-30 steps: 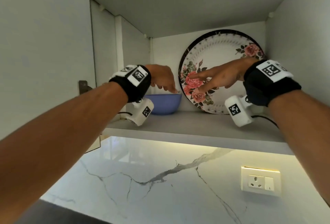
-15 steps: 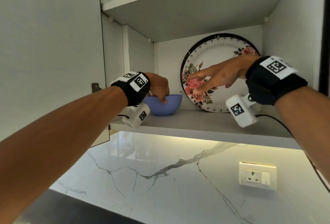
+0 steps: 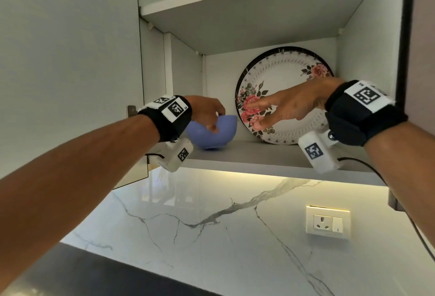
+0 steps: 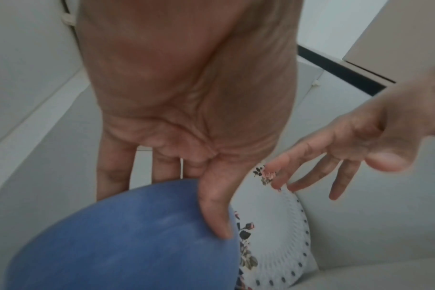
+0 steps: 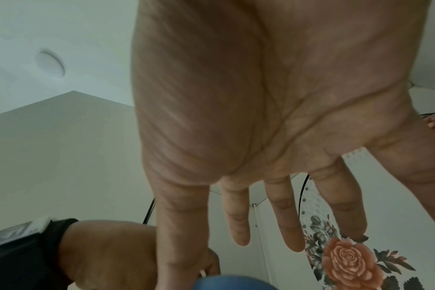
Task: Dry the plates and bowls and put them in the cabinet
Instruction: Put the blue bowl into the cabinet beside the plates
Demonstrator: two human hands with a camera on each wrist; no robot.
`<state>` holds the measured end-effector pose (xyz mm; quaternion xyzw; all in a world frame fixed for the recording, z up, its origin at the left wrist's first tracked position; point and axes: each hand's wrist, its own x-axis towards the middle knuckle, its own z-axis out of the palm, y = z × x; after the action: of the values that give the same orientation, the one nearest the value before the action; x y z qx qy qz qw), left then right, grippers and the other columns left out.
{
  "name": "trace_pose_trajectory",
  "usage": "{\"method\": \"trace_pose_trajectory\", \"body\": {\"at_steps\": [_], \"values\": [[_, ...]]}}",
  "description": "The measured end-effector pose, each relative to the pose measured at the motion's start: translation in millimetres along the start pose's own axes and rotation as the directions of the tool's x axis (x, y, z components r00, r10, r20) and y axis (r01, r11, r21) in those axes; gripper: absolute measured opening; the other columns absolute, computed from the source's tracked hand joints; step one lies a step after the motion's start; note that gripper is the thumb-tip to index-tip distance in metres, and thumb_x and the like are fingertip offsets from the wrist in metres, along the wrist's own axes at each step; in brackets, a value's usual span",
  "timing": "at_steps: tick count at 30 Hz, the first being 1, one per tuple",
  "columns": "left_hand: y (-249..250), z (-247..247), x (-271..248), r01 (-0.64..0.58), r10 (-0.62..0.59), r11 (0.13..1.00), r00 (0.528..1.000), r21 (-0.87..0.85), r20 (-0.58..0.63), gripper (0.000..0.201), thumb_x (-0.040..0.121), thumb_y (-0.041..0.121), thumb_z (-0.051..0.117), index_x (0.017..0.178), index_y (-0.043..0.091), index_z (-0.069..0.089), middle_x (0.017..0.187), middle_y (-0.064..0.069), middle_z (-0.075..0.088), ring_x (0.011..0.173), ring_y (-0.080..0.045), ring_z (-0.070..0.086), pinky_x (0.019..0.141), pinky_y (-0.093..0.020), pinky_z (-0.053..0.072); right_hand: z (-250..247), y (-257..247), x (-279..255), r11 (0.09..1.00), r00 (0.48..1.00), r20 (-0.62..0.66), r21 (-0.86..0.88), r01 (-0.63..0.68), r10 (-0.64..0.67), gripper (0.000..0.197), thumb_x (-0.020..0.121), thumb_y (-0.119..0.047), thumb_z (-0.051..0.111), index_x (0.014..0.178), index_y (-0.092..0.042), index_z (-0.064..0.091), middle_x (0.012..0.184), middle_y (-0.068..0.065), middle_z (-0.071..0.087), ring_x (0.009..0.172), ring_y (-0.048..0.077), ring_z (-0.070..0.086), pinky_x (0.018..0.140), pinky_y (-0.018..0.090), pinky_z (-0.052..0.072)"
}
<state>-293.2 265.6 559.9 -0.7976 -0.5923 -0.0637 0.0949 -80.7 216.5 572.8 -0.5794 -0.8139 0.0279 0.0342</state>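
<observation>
A blue bowl (image 3: 211, 134) is on the lower cabinet shelf (image 3: 259, 156), tipped so its underside faces me. My left hand (image 3: 213, 122) grips its rim. In the left wrist view the thumb (image 4: 215, 212) lies on the outside of the blue bowl (image 4: 112, 245) and the fingers drop behind the rim. A floral plate (image 3: 284, 83) with a dark rim leans upright against the cabinet's back wall, just right of the bowl. My right hand (image 3: 254, 116) hovers in front of the plate, fingers straight and spread, holding nothing. Whether the fingertips (image 4: 276, 183) touch the plate (image 4: 273, 245) I cannot tell.
An upper shelf (image 3: 235, 5) hangs close above. The open cabinet door (image 3: 70, 60) stands at the left and a side wall (image 3: 367, 60) at the right. Below are a marble backsplash (image 3: 211, 225), a wall socket (image 3: 328, 221) and a dark countertop (image 3: 94, 277). A black cable (image 3: 367, 168) trails from my right wrist.
My left hand came down from above the bowl and closed on its rim, and the bowl tipped. My right hand stayed in front of the plate, drifting slightly lower.
</observation>
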Motion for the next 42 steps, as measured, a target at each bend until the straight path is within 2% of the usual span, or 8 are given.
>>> {"method": "trace_pose_trajectory", "body": {"at_steps": [4, 8, 16, 20, 28, 31, 38, 42], "values": [[-8, -5, -11, 0.041, -0.055, 0.949, 0.998, -0.312, -0.037, 0.048, 0.092, 0.018, 0.073, 0.136, 0.010, 0.056, 0.116, -0.008, 0.063, 0.109, -0.032, 0.064, 0.096, -0.046, 0.056, 8, -7, -4, 1.000, 1.000, -0.006, 0.024, -0.016, 0.016, 0.093, 0.082, -0.064, 0.064, 0.156, -0.053, 0.009, 0.167, -0.015, 0.014, 0.150, 0.020, 0.025, 0.108, 0.051, 0.043], [-15, -7, -25, 0.040, -0.105, 0.718, 0.993, -0.695, -0.051, 0.040, 0.092, 0.011, 0.072, 0.131, 0.011, 0.060, 0.116, -0.004, 0.066, 0.109, -0.024, 0.060, 0.088, -0.040, 0.053, 16, -17, -6, 0.997, 0.999, -0.037, 0.073, -0.023, 0.026, 0.098, 0.086, -0.056, 0.068, 0.157, -0.047, 0.001, 0.168, -0.011, 0.010, 0.150, 0.023, 0.027, 0.109, 0.056, 0.042], [-35, 21, -38, 0.062, -0.199, -0.012, 0.978, -0.998, 0.063, 0.038, 0.097, 0.011, 0.065, 0.134, 0.003, 0.057, 0.106, -0.006, 0.070, 0.093, -0.019, 0.067, 0.071, -0.039, 0.059, 23, -39, 3, 0.986, 0.988, -0.156, 0.165, 0.018, 0.008, 0.112, 0.077, -0.052, 0.080, 0.158, -0.046, 0.003, 0.167, -0.010, 0.015, 0.143, 0.026, 0.038, 0.093, 0.049, 0.054], [-36, 34, -44, 0.082, -0.212, -0.230, 0.968, -0.970, 0.132, 0.027, 0.099, 0.009, 0.061, 0.125, 0.003, 0.058, 0.088, -0.010, 0.073, 0.075, -0.023, 0.072, 0.059, -0.040, 0.062, 24, -48, 12, 0.970, 0.980, -0.198, 0.243, 0.022, 0.027, 0.104, 0.076, -0.055, 0.078, 0.158, -0.041, 0.015, 0.165, -0.003, 0.022, 0.140, 0.032, 0.042, 0.092, 0.051, 0.054], [-38, 60, -49, 0.078, -0.198, -0.491, 0.960, -0.868, 0.198, 0.040, 0.102, 0.008, 0.056, 0.141, -0.003, 0.050, 0.136, -0.017, 0.063, 0.128, -0.032, 0.059, 0.099, -0.053, 0.046, 38, -64, 27, 0.986, 0.985, -0.172, 0.161, 0.038, -0.010, 0.089, 0.087, -0.055, 0.068, 0.158, -0.035, 0.020, 0.164, 0.003, 0.027, 0.144, 0.030, 0.036, 0.099, 0.043, 0.044], [-41, 69, -49, 0.086, -0.172, -0.564, 0.960, -0.821, 0.219, 0.042, 0.102, 0.007, 0.055, 0.142, -0.003, 0.047, 0.142, -0.019, 0.058, 0.132, -0.034, 0.055, 0.105, -0.055, 0.042, 42, -67, 30, 0.987, 0.984, -0.176, 0.152, 0.059, -0.031, 0.082, 0.093, -0.047, 0.064, 0.159, -0.029, 0.019, 0.164, 0.003, 0.025, 0.146, 0.027, 0.032, 0.101, 0.038, 0.038], [-49, 79, -45, 0.129, -0.170, -0.516, 0.954, -0.847, 0.249, 0.043, 0.100, 0.004, 0.059, 0.139, -0.006, 0.047, 0.120, -0.023, 0.064, 0.124, -0.037, 0.060, 0.100, -0.051, 0.049, 50, -68, 42, 0.980, 0.985, -0.172, 0.191, 0.048, -0.014, 0.082, 0.091, -0.043, 0.070, 0.158, -0.031, 0.023, 0.162, 0.005, 0.027, 0.142, 0.031, 0.036, 0.098, 0.040, 0.043], [-52, 78, -41, 0.153, -0.209, -0.420, 0.943, -0.894, 0.260, 0.052, 0.095, 0.003, 0.065, 0.142, -0.006, 0.043, 0.136, -0.023, 0.055, 0.111, -0.036, 0.064, 0.087, -0.047, 0.056, 52, -65, 47, 0.970, 0.987, -0.158, 0.243, 0.018, 0.022, 0.087, 0.085, -0.046, 0.076, 0.155, -0.038, 0.025, 0.160, 0.004, 0.027, 0.134, 0.034, 0.043, 0.092, 0.057, 0.055]]}}
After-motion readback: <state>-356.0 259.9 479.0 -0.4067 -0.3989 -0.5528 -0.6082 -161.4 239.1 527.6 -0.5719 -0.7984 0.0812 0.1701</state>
